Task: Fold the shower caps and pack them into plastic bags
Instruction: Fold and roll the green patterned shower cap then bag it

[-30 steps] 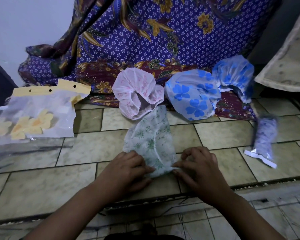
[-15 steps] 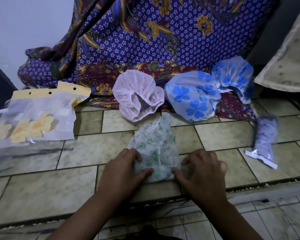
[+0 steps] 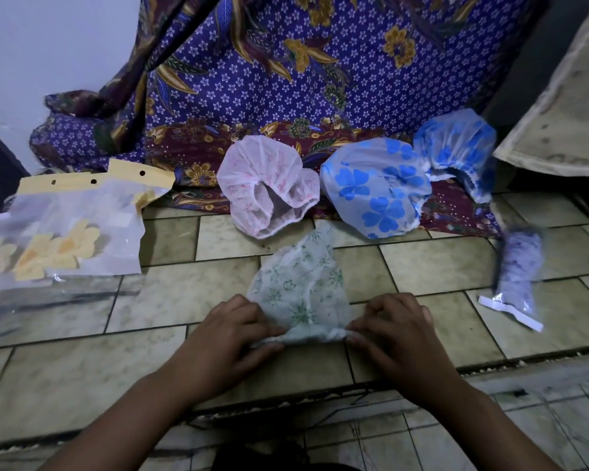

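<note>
A green-patterned shower cap [image 3: 300, 287] lies flattened on the tiled floor, its near edge rolled into a tight band. My left hand [image 3: 232, 338] pinches the left end of that roll and my right hand [image 3: 393, 331] pinches the right end. Behind it sit a pink shower cap [image 3: 262, 185], a blue-flowered shower cap [image 3: 374, 188] and a second blue shower cap [image 3: 456, 144]. A purple cap packed in a plastic bag [image 3: 517, 277] lies at the right. Plastic bags with yellow headers [image 3: 72, 226] lie at the left.
A purple floral cloth [image 3: 286, 79] hangs behind the caps and spreads onto the floor. A step edge [image 3: 490, 363] runs across just below my hands. A pale mat [image 3: 565, 107] leans at the upper right. A white wall stands at the upper left.
My hands have rolled the cap's near edge up and moved apart to its two ends. The cap now looks shorter and wider at the bottom.
</note>
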